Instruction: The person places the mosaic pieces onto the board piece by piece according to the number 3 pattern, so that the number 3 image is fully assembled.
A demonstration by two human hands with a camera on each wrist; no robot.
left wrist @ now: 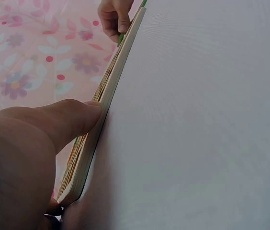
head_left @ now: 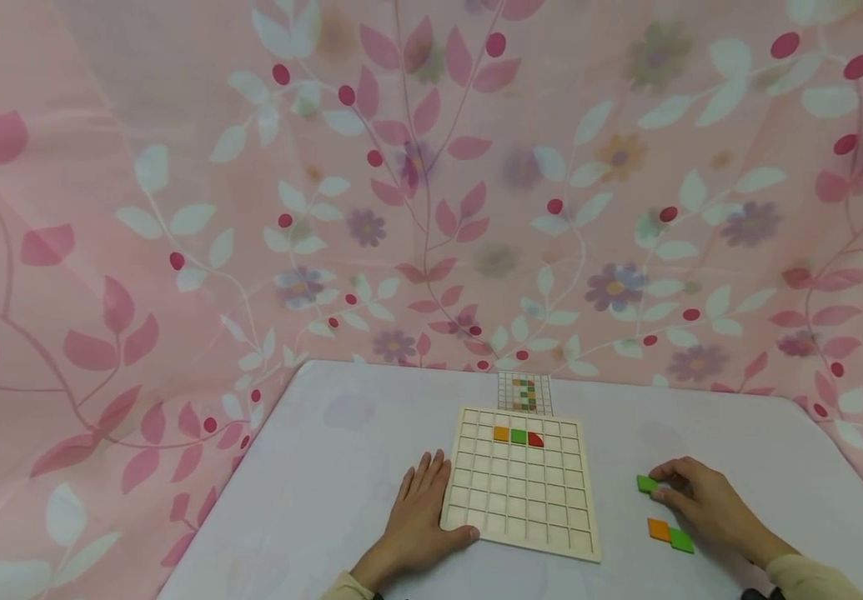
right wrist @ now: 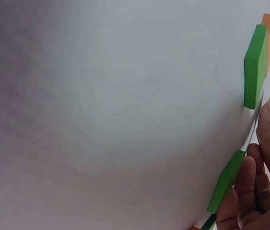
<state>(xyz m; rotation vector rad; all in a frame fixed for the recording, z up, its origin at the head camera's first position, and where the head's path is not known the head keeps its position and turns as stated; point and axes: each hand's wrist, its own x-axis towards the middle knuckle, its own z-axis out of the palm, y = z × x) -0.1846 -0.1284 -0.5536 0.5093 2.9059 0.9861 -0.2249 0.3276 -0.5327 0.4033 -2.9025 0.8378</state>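
Note:
A wooden grid board (head_left: 517, 500) lies on the table. Its second row from the back holds an orange square tile (head_left: 502, 434), a green square tile (head_left: 519, 437) and a red quarter-round tile (head_left: 535, 439). My left hand (head_left: 422, 515) rests at the board's front left corner, fingers straight along its left side, thumb (left wrist: 84, 115) touching the front edge. To the right of the board, my right hand (head_left: 704, 500) pinches a green tile (head_left: 647, 484) between thumb and fingers. Nearer me lie an orange tile (head_left: 659, 529) and another green tile (head_left: 681, 540), touching.
A small pattern card (head_left: 502, 400) with coloured squares stands or lies behind the board. In the right wrist view, a further green tile (right wrist: 226, 182) sits beside my fingers, with a bit of red (right wrist: 195, 228) at the bottom edge. Flowered pink cloth (head_left: 431, 208) surrounds the white table (head_left: 288, 467).

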